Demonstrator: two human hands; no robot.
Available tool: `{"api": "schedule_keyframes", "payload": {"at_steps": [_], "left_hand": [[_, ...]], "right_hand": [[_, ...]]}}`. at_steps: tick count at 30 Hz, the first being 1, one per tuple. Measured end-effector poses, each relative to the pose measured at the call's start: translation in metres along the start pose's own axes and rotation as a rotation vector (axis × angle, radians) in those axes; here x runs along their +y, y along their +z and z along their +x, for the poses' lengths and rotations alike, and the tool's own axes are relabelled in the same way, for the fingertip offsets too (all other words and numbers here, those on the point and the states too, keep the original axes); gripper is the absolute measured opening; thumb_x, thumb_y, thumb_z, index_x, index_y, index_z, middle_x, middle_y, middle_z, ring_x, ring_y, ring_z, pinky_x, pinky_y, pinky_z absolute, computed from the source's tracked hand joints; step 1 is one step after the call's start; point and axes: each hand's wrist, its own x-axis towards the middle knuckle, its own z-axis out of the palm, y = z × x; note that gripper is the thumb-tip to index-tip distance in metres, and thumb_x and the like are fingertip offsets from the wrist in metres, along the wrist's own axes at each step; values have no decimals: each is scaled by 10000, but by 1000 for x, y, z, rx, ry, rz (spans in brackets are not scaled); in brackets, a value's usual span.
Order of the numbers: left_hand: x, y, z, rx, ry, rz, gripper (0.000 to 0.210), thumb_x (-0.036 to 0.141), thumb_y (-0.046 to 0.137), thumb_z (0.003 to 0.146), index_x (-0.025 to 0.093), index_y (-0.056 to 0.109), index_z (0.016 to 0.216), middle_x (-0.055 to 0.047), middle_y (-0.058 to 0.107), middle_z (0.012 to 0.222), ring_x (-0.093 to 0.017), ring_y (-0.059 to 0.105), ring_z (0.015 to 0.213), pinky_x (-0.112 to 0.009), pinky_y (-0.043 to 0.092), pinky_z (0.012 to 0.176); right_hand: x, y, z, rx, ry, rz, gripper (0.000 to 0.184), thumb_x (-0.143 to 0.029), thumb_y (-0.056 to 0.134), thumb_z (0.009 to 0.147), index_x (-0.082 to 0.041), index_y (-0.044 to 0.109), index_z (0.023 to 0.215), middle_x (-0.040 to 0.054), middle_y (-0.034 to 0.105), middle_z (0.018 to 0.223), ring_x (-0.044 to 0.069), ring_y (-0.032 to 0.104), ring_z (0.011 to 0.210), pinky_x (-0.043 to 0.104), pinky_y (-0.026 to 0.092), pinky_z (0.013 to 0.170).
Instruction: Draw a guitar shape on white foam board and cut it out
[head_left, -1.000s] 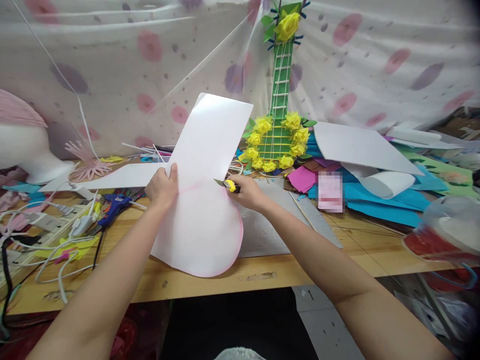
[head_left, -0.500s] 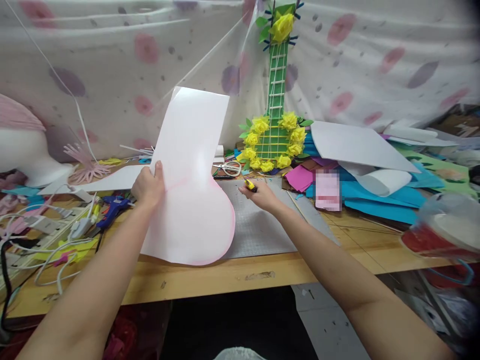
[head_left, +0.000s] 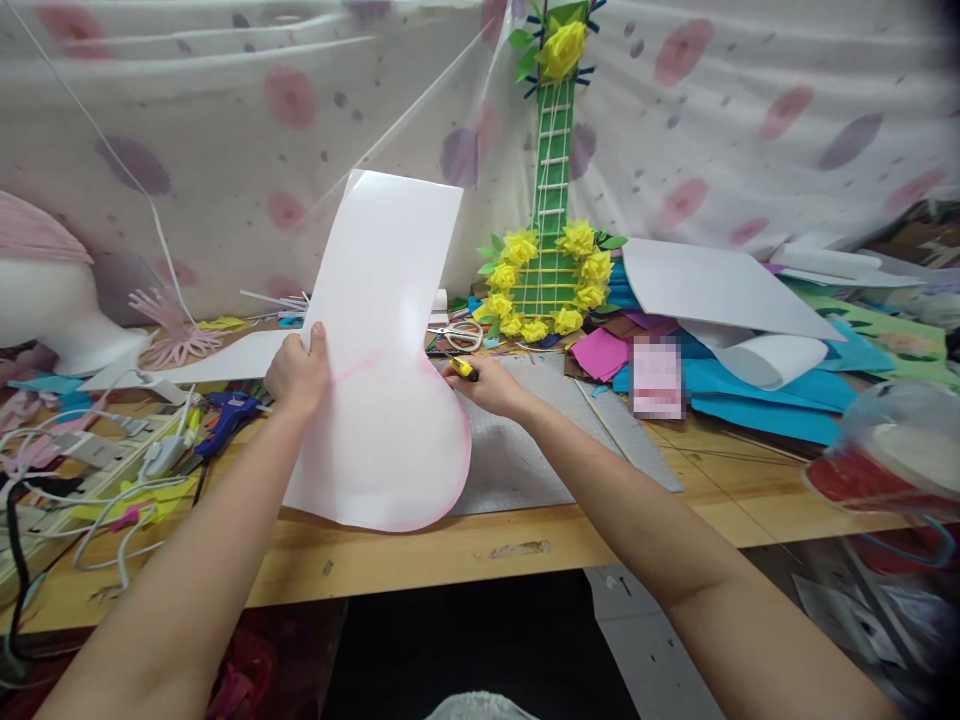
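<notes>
My left hand (head_left: 298,375) is closed on the left edge of a large white sheet (head_left: 382,300), fingers behind it and thumb in front. The sheet stands tilted, with a straight upper part and a rounded lower right edge bordered by a pink line. My right hand (head_left: 487,385) is closed around a small yellow and black utility knife (head_left: 463,368), close to the inward curve of the sheet's right edge. I cannot tell whether the blade touches the sheet. Under both lies a grey cutting mat (head_left: 525,460) on the wooden table (head_left: 450,560).
A green paper guitar with yellow flowers (head_left: 553,190) stands behind the mat, with scissors (head_left: 461,335) beside it. Left are a blue glue gun (head_left: 229,420), tangled cables and a white mannequin head (head_left: 52,300). Right are blue sheets (head_left: 757,400) and a clear bucket (head_left: 892,450).
My right hand has moved left with the utility knife, closer to the sheet's curved edge. My left hand and the sheet have hardly moved.
</notes>
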Motion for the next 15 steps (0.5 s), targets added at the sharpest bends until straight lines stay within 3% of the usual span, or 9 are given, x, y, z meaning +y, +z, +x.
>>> {"api": "schedule_keyframes", "payload": {"at_steps": [7,9,12,15], "left_hand": [[-10,1,5,-2,-49,-41,557,565,221,890,138,576,938,-210,646,997,-361,607,950,-494,451,775],[-15,0,8,21,-80,-56,551,564,231,892,135,573,937,-206,644,1009,-350,603,964,-486,449,791],[-22,-3,13,39,-115,-81,561,554,221,902,109,560,943,-209,635,1043,-337,592,988,-474,443,808],[-30,0,20,45,-126,-116,604,546,172,916,68,540,949,-229,623,1048,-344,582,993,-484,436,804]], "right_hand": [[-3,-4,-6,19,-2,-101,124,-175,478,773,-171,602,781,10,652,767,133,551,729,245,383,687],[3,-8,-10,39,61,-95,95,-212,500,784,-180,586,759,7,646,714,134,552,701,243,385,669],[15,-11,-17,59,219,-68,194,-340,545,786,-186,554,669,12,623,634,132,529,627,242,374,604],[21,-13,-26,42,288,88,217,-400,568,764,-186,561,724,22,649,701,107,460,556,239,357,549]]}}
